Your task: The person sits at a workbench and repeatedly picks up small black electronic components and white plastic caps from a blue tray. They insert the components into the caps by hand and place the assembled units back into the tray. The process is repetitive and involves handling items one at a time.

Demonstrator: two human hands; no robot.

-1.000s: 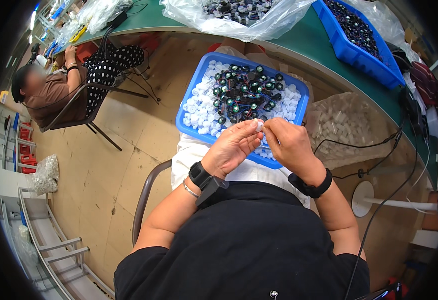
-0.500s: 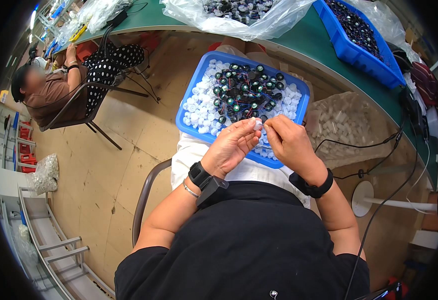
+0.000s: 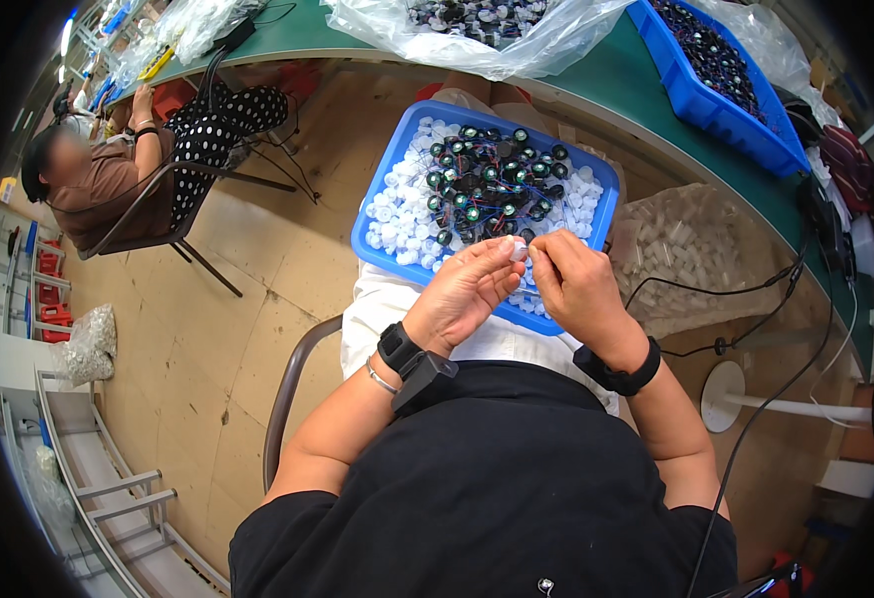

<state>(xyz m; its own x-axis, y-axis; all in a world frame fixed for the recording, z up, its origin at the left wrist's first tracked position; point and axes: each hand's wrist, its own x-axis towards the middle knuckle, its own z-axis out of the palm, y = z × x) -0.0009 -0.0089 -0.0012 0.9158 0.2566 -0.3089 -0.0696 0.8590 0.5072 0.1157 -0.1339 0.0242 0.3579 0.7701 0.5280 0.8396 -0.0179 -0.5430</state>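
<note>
A blue plastic tray (image 3: 377,249) rests on my lap. White translucent plastic caps (image 3: 394,221) fill it, and a heap of small round black parts with thin wires (image 3: 487,179) lies on top of them. Above the near side of the tray, my left hand (image 3: 467,287) pinches one white plastic cap (image 3: 519,251) between thumb and fingers. My right hand (image 3: 578,284) is closed, its thumb and fingertips pressed together right beside that cap. Whatever sits between those right fingertips is too small to make out.
A green table (image 3: 596,75) curves across the far side, bearing a clear plastic bag (image 3: 536,60) of parts and a blue bin (image 3: 721,125) of wired parts. Right of my lap is a bag of white pieces (image 3: 691,244). Another person (image 3: 108,189) sits at the left.
Both hands have barely shifted; the right wrist has turned slightly and the cap sits marginally further right. The tray and its contents look the same.
</note>
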